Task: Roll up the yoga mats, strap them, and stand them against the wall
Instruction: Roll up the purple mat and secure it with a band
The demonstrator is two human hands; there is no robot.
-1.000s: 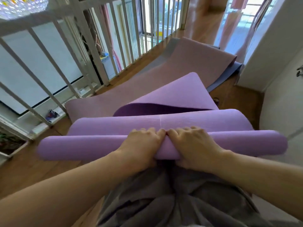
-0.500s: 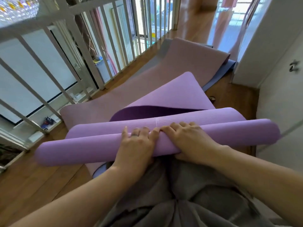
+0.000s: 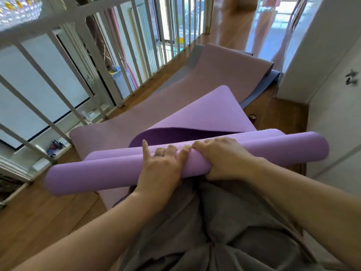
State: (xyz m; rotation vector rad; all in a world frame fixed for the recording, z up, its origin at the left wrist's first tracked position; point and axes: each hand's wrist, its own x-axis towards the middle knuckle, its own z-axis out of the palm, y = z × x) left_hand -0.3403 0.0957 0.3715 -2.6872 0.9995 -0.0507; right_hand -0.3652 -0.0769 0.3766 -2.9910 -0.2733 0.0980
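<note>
While the purple mat [image 3: 97, 173] is only part rolled, tightness is what counts in this step. Its roll lies crosswise just ahead of the person's lap, over the near end of the pink mat [image 3: 224, 65]. The pink mat lies flat on the floor [image 3: 39, 212] with a blue mat [image 3: 271, 77] under it. The tail [image 3: 205, 112] humps up beyond the roll, dark underside showing, far end resting on the pink mat.

Left hand [image 3: 162, 165] rests on the roll's middle, fingers splayed and mostly straight, pressing, holding nothing. Right hand [image 3: 220, 155] sits right beside it, fingers curled over the top of the roll, gripping it.

Judgement: maybe half of this mat is left to wind. No strap in view. Two more mats lie flat.

Advice:
- Both hands sit at centre, so the roll's ends are free to drift. Ends look about level now. Hands set wider apart would guard better against telescoping.
- Flatten the hump in the tail first, or slack gets wound in.
- Push forward with the palms, then tug back a little each turn to snug it.
- Watch that the pink mat does not drag along underneath.
- Railing [image 3: 93, 47] runs on the left and the wall [image 3: 308, 45] on the right, so roll straight between them.
</note>
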